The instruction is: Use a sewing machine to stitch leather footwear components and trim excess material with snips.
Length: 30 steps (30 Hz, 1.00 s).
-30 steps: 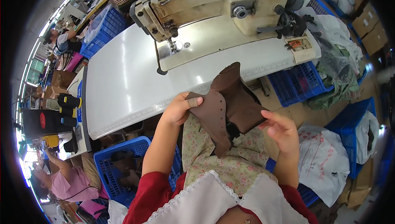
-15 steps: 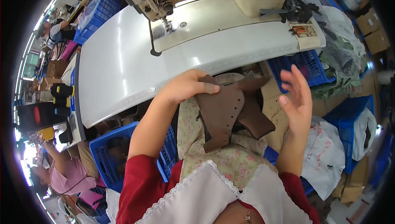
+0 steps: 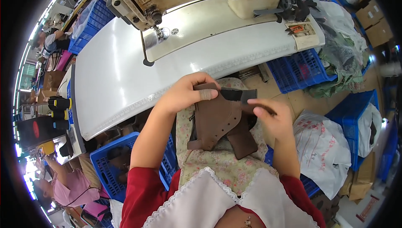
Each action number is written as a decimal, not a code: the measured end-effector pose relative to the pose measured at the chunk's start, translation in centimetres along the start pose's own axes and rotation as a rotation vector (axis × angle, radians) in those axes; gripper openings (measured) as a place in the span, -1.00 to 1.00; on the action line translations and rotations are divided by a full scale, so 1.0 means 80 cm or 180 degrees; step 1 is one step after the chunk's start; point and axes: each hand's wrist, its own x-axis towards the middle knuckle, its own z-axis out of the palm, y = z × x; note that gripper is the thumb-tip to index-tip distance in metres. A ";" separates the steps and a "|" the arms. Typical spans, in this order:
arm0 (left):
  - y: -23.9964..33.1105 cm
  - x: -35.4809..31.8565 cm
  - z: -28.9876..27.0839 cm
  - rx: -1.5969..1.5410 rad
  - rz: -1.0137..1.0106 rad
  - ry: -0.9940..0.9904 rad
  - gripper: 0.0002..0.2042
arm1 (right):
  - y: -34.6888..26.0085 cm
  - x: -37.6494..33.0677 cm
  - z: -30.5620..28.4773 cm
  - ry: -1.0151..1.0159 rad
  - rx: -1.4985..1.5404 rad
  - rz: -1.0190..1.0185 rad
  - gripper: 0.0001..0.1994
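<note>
A brown boot upper with a row of punched holes lies over my lap, on a floral apron. My left hand is closed on its upper left edge, thumb on top, with tape around the thumb. On the other side, my right hand pinches a brown flap of the same upper between thumb and fingers. Black lining shows between the two hands. Beyond them stands a sewing machine, its needle area over the white table.
A blue crate sits at my left, holding brown pieces. To the right are another blue crate, a white plastic sack and a blue bin. A person in pink works at the far left.
My right hand, raised with fingers spread before, has come down and left to pinch the upper's flap. My left hand keeps its hold. The view has shifted slightly.
</note>
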 end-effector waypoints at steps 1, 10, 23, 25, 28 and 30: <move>-0.001 0.000 0.002 0.0002 -0.0001 -0.0009 -0.53 | -0.003 0.001 0.002 0.0009 0.0000 0.0004 -0.77; -0.026 -0.007 0.008 -0.0507 0.0532 0.0017 -0.12 | -0.016 -0.013 0.021 0.0017 -0.0505 -0.1772 -0.75; 0.041 0.047 0.019 0.1229 0.1093 -0.0823 -0.41 | 0.034 0.042 0.004 -0.2309 -0.0166 0.0743 -0.65; 0.040 0.048 0.019 0.1476 0.1107 -0.0937 -0.45 | 0.037 0.041 0.007 -0.2302 0.0010 0.0774 -0.64; 0.047 0.051 0.027 0.1512 0.1302 -0.0945 -0.43 | 0.042 0.035 0.007 -0.1770 0.0440 0.1230 -0.67; 0.047 0.054 0.044 0.1762 0.1474 -0.0995 -0.46 | 0.046 0.043 0.023 -0.1967 0.0432 0.1272 -0.67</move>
